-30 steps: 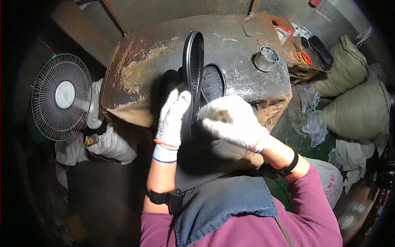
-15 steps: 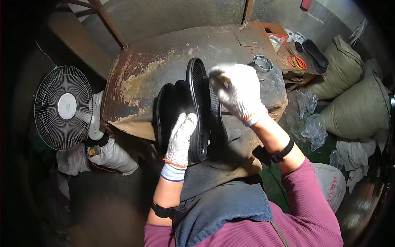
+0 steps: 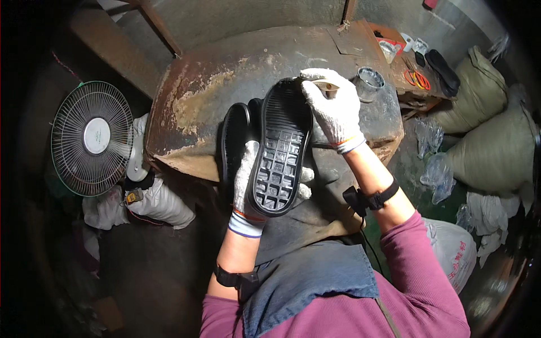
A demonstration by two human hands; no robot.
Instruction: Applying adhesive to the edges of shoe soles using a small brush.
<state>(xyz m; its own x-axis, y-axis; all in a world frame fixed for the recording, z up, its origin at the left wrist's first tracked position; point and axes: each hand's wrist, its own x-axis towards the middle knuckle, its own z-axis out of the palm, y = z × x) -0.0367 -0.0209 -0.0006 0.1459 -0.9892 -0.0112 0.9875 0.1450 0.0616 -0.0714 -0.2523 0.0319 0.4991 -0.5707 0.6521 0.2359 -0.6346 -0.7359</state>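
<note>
A black shoe sole (image 3: 280,149), its ribbed and gridded cavity side facing up, lies tilted in my left hand (image 3: 247,177). The gloved fingers wrap beneath it, their tips showing past its right edge. My right hand (image 3: 337,107), also in a white knit glove, is closed at the sole's upper right edge. A small tan object (image 3: 326,87) shows between its thumb and fingers; its kind I cannot make out. More black soles (image 3: 234,132) stand just left of the held one, partly hidden by it.
A worn worktable (image 3: 208,84) lies ahead, with a smeared metal cup (image 3: 369,84) at its right. Orange-handled scissors (image 3: 417,79) and another dark sole (image 3: 442,72) rest on a side ledge. A fan (image 3: 93,138) stands left; full sacks (image 3: 490,152) stand right.
The sole has turned from nearly edge-on to show its gridded side. My left fingers now reach around underneath it. My right hand stays at its upper right.
</note>
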